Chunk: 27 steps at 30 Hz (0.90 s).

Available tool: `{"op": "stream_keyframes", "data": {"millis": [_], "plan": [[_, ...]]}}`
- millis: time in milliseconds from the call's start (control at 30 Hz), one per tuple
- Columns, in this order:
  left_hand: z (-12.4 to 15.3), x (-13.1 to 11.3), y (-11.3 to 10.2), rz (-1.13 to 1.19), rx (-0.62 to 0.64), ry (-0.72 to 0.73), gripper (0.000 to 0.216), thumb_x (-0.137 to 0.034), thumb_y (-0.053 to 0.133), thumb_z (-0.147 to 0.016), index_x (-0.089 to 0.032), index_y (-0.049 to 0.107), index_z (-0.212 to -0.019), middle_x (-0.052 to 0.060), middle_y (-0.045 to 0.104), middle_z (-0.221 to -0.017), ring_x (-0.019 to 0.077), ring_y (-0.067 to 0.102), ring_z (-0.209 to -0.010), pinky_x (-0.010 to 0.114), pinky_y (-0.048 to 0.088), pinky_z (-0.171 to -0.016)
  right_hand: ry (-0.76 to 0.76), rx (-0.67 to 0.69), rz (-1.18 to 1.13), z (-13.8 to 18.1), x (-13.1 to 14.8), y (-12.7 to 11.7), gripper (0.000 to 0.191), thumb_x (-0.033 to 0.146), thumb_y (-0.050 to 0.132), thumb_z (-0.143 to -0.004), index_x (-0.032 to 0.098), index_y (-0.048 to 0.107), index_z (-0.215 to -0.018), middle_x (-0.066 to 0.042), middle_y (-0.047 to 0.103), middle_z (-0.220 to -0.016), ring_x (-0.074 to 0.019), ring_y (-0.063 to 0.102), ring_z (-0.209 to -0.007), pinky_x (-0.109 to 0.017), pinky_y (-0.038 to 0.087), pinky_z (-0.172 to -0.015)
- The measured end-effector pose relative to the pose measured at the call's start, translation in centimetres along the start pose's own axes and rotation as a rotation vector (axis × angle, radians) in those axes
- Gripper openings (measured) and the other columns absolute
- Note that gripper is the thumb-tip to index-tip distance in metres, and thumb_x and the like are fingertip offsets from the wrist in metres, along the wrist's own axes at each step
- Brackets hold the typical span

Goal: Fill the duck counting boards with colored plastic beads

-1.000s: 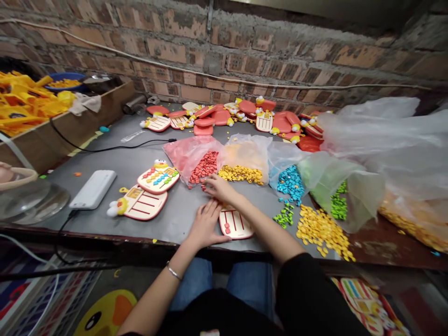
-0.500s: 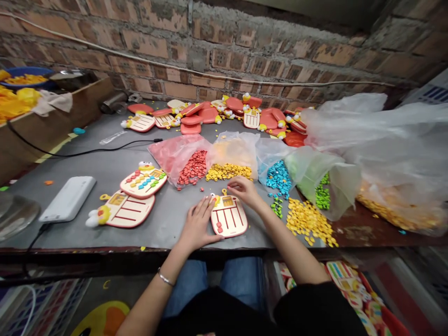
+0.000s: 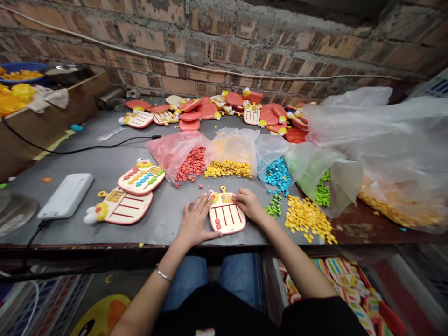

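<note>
Left hand (image 3: 198, 220) spread open, fingers (image 3: 205, 201) resting near the duck-head top of a cream-and-red plastic abacus board (image 3: 227, 217) by the front edge of a grey metal table (image 3: 164, 221); right hand (image 3: 249, 204) curled at the board's top right edge, whether gripping anything unclear. To the left lie a bead-filled duck board (image 3: 141, 180) and a bare duck board (image 3: 121, 206); behind, a pink plastic bag of red beads (image 3: 191, 164) and loose yellow beads (image 3: 227, 169)
</note>
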<state>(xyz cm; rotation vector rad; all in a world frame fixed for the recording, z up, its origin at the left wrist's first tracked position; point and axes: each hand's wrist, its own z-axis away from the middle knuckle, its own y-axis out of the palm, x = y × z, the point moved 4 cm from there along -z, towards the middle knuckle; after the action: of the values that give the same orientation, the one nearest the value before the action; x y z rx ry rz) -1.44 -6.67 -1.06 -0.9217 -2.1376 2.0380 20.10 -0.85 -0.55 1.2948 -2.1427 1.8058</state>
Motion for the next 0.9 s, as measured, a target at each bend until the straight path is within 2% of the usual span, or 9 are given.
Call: {"op": "stream_keyframes", "data": {"millis": [133, 233, 367, 500, 567, 633, 700, 800, 900], "plan": [[0.0, 0.0, 0.1, 0.008, 0.013, 0.02, 0.113, -0.069, 0.069, -0.064, -0.022, 0.018, -0.153, 0.013, 0.025, -0.157, 0.0343, 0.026, -0.142, 0.05, 0.019, -0.111, 0.015, -0.006, -0.091, 1.3, 1.0, 0.1, 0.018, 0.023, 0.055, -0.092, 0.019, 0.071, -0.086, -0.005, 0.06, -0.076, -0.0169, 0.056, -0.075, -0.029, 0.046, -0.069], [-0.1, 0.0, 0.2, 0.007, 0.03, 0.037, 0.112, -0.069, 0.068, -0.065, -0.022, 0.017, -0.153, 0.012, 0.023, -0.157, 0.0334, 0.025, -0.142, 0.049, 0.021, -0.11, -0.054, -0.012, -0.156, 0.2, 2.9, 1.4, 0.015, 0.021, 0.056, -0.091, 0.019, 0.071, -0.088, -0.007, 0.067, -0.084, -0.0182, 0.061, -0.081, -0.032, 0.048, -0.076], [-0.1, 0.0, 0.1, 0.013, 0.018, 0.039, 0.112, -0.069, 0.069, -0.065, -0.021, 0.019, -0.153, 0.012, 0.026, -0.156, 0.0339, 0.027, -0.142, 0.049, 0.022, -0.111, -0.127, 0.141, -0.247, -1.7, 5.4, 2.9, 0.015, 0.016, 0.06, -0.088, 0.02, 0.071, -0.098, -0.008, 0.072, -0.095, -0.0185, 0.064, -0.088, -0.034, 0.047, -0.085], [-0.1, 0.1, 0.1, 0.034, 0.029, 0.031, 0.112, -0.068, 0.07, -0.064, -0.021, 0.021, -0.152, 0.013, 0.027, -0.156, 0.0339, 0.027, -0.141, 0.049, 0.021, -0.111, -0.059, 0.354, -0.477, -2.3, 5.2, 2.5, 0.025, 0.024, 0.068, -0.083, 0.018, 0.069, -0.108, -0.005, 0.072, -0.088, -0.0157, 0.064, -0.075, -0.027, 0.049, -0.072], [-0.1, 0.1, 0.2, 0.036, 0.038, 0.021, 0.111, -0.067, 0.07, -0.064, -0.021, 0.022, -0.152, 0.014, 0.025, -0.156, 0.0337, 0.026, -0.142, 0.049, 0.022, -0.111, 0.007, 0.328, -0.522, -3.5, 4.4, 2.3, 0.025, 0.028, 0.066, -0.084, 0.017, 0.068, -0.107, -0.004, 0.071, -0.088, -0.015, 0.063, -0.073, -0.026, 0.048, -0.069], [-0.1, 0.1, 0.3, 0.034, 0.043, 0.016, 0.112, -0.067, 0.071, -0.063, -0.019, 0.022, -0.152, 0.015, 0.025, -0.156, 0.0338, 0.025, -0.142, 0.05, 0.022, -0.111, 0.048, 0.207, -0.469, -5.6, 3.6, 2.6, 0.021, 0.026, 0.062, -0.087, 0.016, 0.069, -0.105, -0.005, 0.07, -0.089, -0.0146, 0.061, -0.074, -0.026, 0.047, -0.069], [-0.1, 0.2, 0.4, 0.03, 0.041, 0.018, 0.113, -0.069, 0.07, -0.063, -0.018, 0.021, -0.152, 0.016, 0.026, -0.156, 0.0342, 0.025, -0.142, 0.05, 0.021, -0.111, 0.022, 0.121, -0.355, -8.3, 3.6, 3.6, 0.02, 0.018, 0.061, -0.086, 0.016, 0.069, -0.105, -0.006, 0.068, -0.094, -0.0141, 0.059, -0.077, -0.026, 0.046, -0.072], [-0.1, 0.4, 0.5, 0.028, 0.032, 0.022, 0.113, -0.071, 0.068, -0.064, -0.018, 0.022, -0.152, 0.018, 0.027, -0.155, 0.0346, 0.025, -0.142, 0.049, 0.021, -0.111, -0.083, 0.221, -0.189, -11.7, 4.2, 6.0, 0.018, 0.005, 0.062, -0.08, 0.014, 0.07, -0.094, -0.007, 0.066, -0.093, -0.0143, 0.058, -0.082, -0.025, 0.044, -0.075], [-0.1, 0.4, 0.5, 0.021, 0.029, 0.021, 0.112, -0.07, 0.068, -0.064, -0.018, 0.022, -0.152, 0.018, 0.027, -0.155, 0.0343, 0.025, -0.142, 0.048, 0.021, -0.111, -0.145, 0.331, -0.079, -13.2, 4.3, 7.3, 0.013, 0.001, 0.063, -0.077, 0.012, 0.069, -0.078, -0.005, 0.064, -0.083, -0.014, 0.055, -0.078, -0.024, 0.042, -0.074]]}}
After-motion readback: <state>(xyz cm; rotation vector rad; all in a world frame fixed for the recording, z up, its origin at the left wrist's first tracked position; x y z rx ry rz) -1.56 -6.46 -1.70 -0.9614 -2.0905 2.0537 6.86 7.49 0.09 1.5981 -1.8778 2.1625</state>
